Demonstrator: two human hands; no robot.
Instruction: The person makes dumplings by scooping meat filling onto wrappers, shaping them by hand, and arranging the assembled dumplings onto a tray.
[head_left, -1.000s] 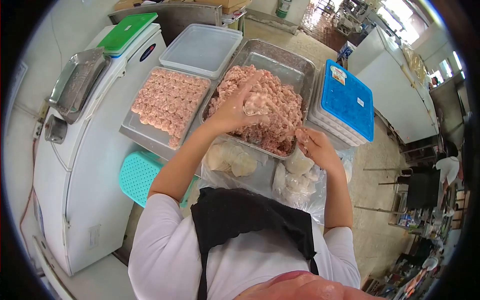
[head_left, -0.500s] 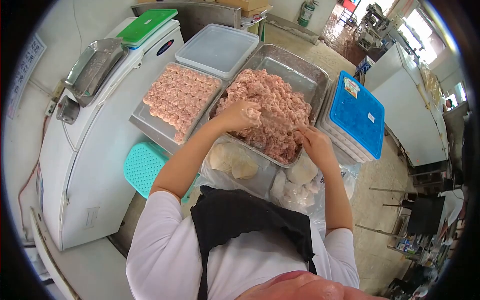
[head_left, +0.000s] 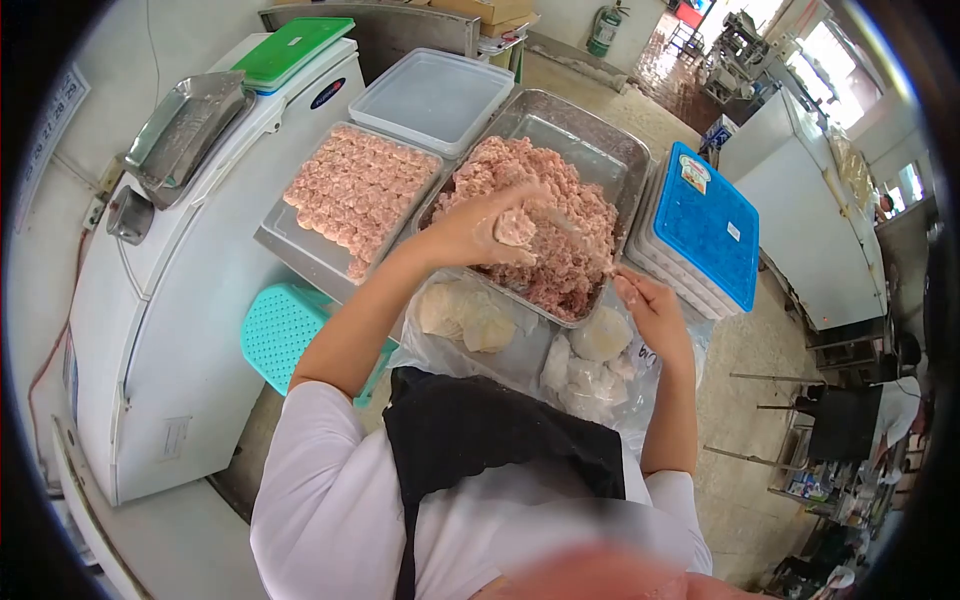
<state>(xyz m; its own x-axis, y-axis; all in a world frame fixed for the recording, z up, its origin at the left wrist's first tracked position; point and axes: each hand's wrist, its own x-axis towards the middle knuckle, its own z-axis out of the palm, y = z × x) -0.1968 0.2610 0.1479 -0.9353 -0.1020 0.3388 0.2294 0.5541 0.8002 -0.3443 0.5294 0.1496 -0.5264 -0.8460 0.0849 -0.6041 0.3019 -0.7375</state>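
Note:
My left hand (head_left: 468, 232) is over the near left side of the metal pan (head_left: 625, 150), fingers and thumb curved around a lump of ground meat (head_left: 515, 228). Loose ground meat (head_left: 545, 170) is heaped in the pan below. At the pan's right edge, my right hand (head_left: 652, 308) pinches a thin utensil (head_left: 572, 228) that points in over the meat; its blurred end hides its exact kind. To the left, a tray holds rows of shaped meat dumplings (head_left: 365, 185). Pale round wrappers (head_left: 465, 315) lie on plastic in front of the pan, with more bagged wrappers (head_left: 600, 340) to the right.
Stacked containers with a blue lid (head_left: 710, 225) flank the pan on the right. Behind the dumplings is a translucent lidded container (head_left: 432, 95). A teal stool (head_left: 283, 335) stands below left, beside a white freezer (head_left: 215, 300) carrying a metal tray (head_left: 185, 135).
My right hand has moved right and slightly down, drawing the utensil toward the pan's edge. My left hand's fingers have spread out more around the lump of ground meat.

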